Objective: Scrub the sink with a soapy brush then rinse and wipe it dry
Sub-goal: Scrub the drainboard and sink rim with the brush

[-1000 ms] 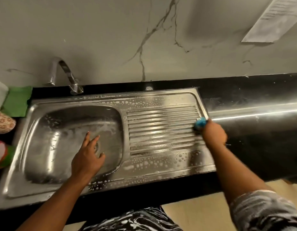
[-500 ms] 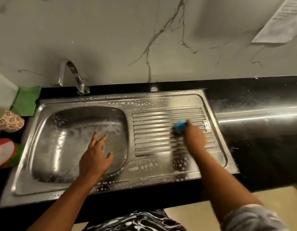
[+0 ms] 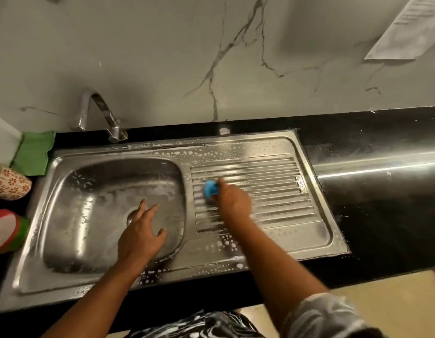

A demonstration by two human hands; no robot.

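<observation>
A steel sink (image 3: 65, 276) with a deep basin on the left and a ribbed drainboard (image 3: 272, 191) on the right is dotted with soap suds. My right hand (image 3: 232, 200) presses a blue brush (image 3: 210, 189) onto the left end of the drainboard ribs. My left hand (image 3: 140, 234) hovers over the basin near the drain, fingers spread and holding nothing. A chrome tap (image 3: 99, 115) stands behind the basin with no water running.
A green cloth (image 3: 34, 152) lies at the sink's back left corner. A floral cup (image 3: 10, 182) and a red, white and green container (image 3: 6, 230) stand at the left. Black countertop (image 3: 382, 215) extends right. A paper sheet (image 3: 409, 28) hangs on the marble wall.
My right hand has swept the blue brush from the drainboard's right edge across the ribs to its left end. My left hand stays over the basin.
</observation>
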